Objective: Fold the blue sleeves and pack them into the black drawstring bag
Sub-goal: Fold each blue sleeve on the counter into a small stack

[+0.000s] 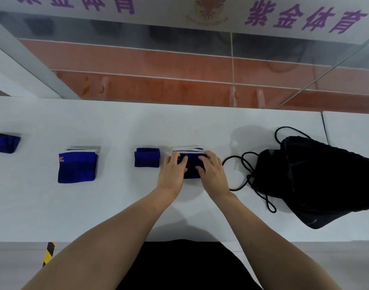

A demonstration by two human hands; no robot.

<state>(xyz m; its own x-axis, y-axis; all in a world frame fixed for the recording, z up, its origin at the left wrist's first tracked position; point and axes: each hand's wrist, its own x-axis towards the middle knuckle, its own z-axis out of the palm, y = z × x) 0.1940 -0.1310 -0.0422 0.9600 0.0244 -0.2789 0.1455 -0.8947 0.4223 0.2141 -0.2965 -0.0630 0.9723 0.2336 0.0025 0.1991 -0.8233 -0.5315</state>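
Pressing a folded blue sleeve [190, 164], both hands' grips lie flat beside the black drawstring bag [309, 181].

There is one view only, from the camera on my head, so no second view shares any part of the scene. It looks forward and steeply down over the white table [79, 210], close enough that my forearms run up from the bottom edge of the picture. The table's near edge crosses low in the picture and its far edge lies above the middle. Beyond the table the wide lens takes in a glass partition [137, 59], and lines bow toward the corners. Nearer than the table, my dark clothing fills the bottom centre.
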